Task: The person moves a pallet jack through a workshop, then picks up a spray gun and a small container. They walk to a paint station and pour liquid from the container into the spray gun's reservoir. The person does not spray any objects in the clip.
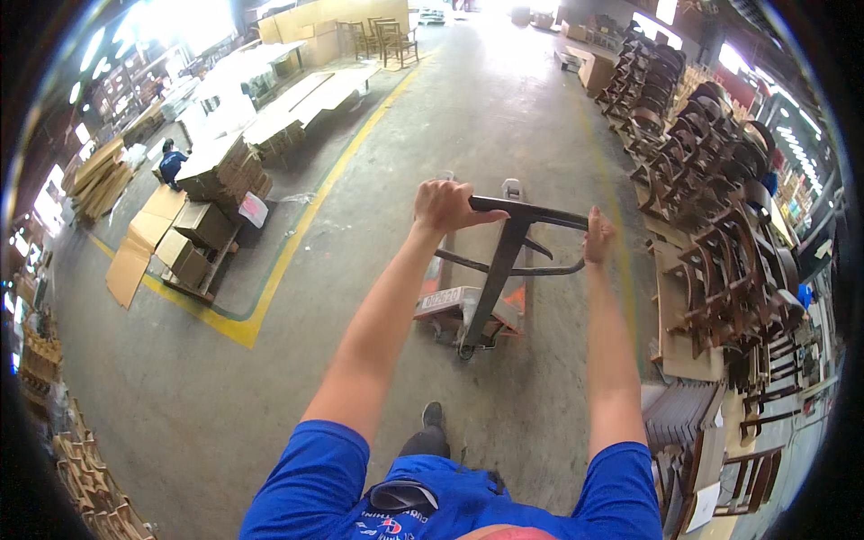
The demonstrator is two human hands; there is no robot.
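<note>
Both arms reach forward to the dark handle (507, 256) of a pallet jack (450, 304). My left hand (443, 207) is closed round the left end of the handle's top bar, its thumb lying along the bar. At the right end, my right hand (598, 237) grips the same bar with the thumb pointing up. The handle leans back toward me from the jack's low orange and grey body. Its forks point away from me and are partly hidden behind the handle and my left hand.
Yellow floor lines (286, 243) border the aisle. To the left stand stacked cardboard (216, 171), a pallet with boxes (193, 238) and a person in blue (171, 164). Dark curved chair parts (720, 261) are piled along the right. Wooden chairs (391, 40) stand far ahead.
</note>
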